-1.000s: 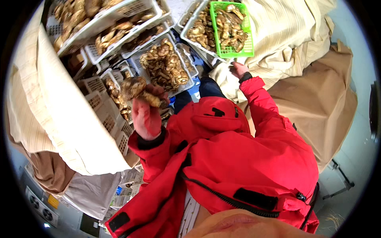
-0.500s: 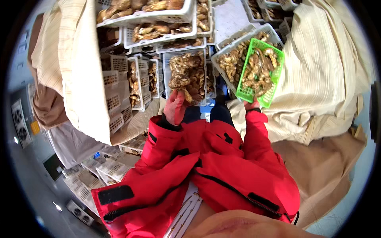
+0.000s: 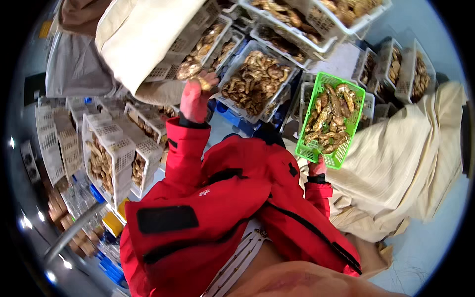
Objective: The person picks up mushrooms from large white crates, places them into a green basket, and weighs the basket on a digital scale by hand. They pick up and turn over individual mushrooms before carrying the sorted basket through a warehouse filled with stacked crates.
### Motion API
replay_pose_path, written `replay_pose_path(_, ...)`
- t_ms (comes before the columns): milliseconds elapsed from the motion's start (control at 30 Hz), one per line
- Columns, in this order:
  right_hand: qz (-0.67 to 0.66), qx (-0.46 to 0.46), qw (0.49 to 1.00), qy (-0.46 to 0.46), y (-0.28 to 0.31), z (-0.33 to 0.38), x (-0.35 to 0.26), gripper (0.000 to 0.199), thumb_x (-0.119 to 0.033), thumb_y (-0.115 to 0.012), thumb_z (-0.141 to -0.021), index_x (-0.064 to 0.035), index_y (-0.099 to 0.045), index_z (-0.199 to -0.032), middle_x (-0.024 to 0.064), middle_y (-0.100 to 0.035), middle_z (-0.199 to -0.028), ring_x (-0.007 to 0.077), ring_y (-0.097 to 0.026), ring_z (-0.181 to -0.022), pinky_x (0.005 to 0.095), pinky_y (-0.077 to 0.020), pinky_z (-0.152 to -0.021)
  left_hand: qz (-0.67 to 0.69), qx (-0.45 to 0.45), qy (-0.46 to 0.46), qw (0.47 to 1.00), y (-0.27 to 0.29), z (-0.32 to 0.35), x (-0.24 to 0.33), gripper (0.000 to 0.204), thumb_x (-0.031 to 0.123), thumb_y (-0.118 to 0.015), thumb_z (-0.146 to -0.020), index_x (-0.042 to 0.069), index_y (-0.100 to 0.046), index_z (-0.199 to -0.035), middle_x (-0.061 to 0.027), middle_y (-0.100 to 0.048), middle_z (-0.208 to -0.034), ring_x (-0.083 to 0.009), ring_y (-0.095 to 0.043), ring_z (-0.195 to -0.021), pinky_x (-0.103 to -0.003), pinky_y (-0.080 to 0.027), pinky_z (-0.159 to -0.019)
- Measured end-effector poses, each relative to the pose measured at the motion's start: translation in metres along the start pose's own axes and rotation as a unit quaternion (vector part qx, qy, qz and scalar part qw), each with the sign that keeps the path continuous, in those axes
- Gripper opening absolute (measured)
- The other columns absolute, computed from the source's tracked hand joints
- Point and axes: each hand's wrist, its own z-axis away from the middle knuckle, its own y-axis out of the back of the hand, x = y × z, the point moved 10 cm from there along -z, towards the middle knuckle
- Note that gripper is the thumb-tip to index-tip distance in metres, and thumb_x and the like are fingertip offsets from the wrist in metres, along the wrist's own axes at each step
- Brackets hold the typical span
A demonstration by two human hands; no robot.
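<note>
My left hand (image 3: 195,101) is raised at the left, fingers closed on a brown mushroom (image 3: 189,69) with a broad cap and pale stem. Just right of it, a white crate (image 3: 223,94) full of brown mushrooms (image 3: 257,79) stands lower down. With my right hand (image 3: 317,167) I grip the near end of a bright green plastic basket (image 3: 352,141); most of those fingers are hidden by it. Inside the basket lie several long-stemmed mushrooms (image 3: 327,116). It is held tilted in front of other white crates at the right.
Stacked white crates of mushrooms (image 3: 292,32) rise at the far side. More crates (image 3: 111,143) stand at the left, near a metal rail (image 3: 74,232). Cream cloth hangs over stacks at the upper left (image 3: 143,39) and right (image 3: 396,163).
My view has swung left, bringing the left-hand crates into sight. My left hand has carried the mushroom away from the middle crate, leftward. The right hand still holds the green basket.
</note>
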Motion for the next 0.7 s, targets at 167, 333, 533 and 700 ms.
replay_pose_path(167, 0.506, -0.11, 0.8, 0.303, -0.079, 0.0, -0.075, 0.033, -0.013, -0.066, -0.068, -0.007, -0.058, -0.099, 0.0083, -0.062, -0.088, 0.0244, -0.06, -0.073, 0.0315, -0.0492, -0.061, 0.056, 0.084, 0.062, 0.993, 0.07, 0.063, -0.034, 0.034, 0.024, -0.048, -0.086, 0.001, -0.045, -0.111, -0.0123, -0.054, -0.105, -0.0235, -0.053, -0.097, -0.035, -0.044, -0.079)
replay_pose_path(333, 0.273, -0.184, 0.944, 0.006, -0.105, 0.012, -0.095, 0.022, -0.011, -0.056, -0.08, 0.002, -0.055, -0.098, 0.0069, -0.06, -0.086, 0.0173, -0.059, -0.075, 0.0322, -0.0501, -0.065, 0.159, 0.069, 0.143, 0.974, 0.067, 0.179, -0.042, 0.037, 0.015, -0.052, -0.083, 0.002, -0.043, -0.116, -0.0086, -0.054, -0.104, -0.0199, -0.053, -0.095, -0.032, -0.045, -0.077)
replay_pose_path(533, 0.518, -0.313, 0.795, -0.037, -0.237, 0.011, -0.101, 0.02, -0.007, -0.057, -0.076, 0.0027, -0.056, -0.094, 0.0052, -0.059, -0.083, 0.0151, -0.055, -0.071, 0.028, -0.0454, -0.061, 0.208, 0.199, 0.195, 0.938, 0.12, 0.348, -0.052, 0.051, 0.013, -0.059, -0.079, 0.002, -0.036, -0.123, -0.0095, -0.05, -0.11, -0.0209, -0.05, -0.103, -0.032, -0.041, -0.087)
replay_pose_path(700, 0.591, -0.469, 0.651, 0.087, -0.327, -0.008, 0.002, 0.038, -0.032, -0.062, -0.067, -0.0016, -0.061, -0.089, 0.0183, -0.062, -0.079, 0.0297, -0.061, -0.071, 0.0389, -0.0459, -0.062, 0.156, 0.329, 0.078, 0.928, 0.218, 0.445, 0.0, 0.04, 0.026, -0.058, -0.081, 0.004, -0.047, -0.112, -0.0055, -0.057, -0.097, -0.0152, -0.054, -0.091, -0.027, -0.042, -0.08)
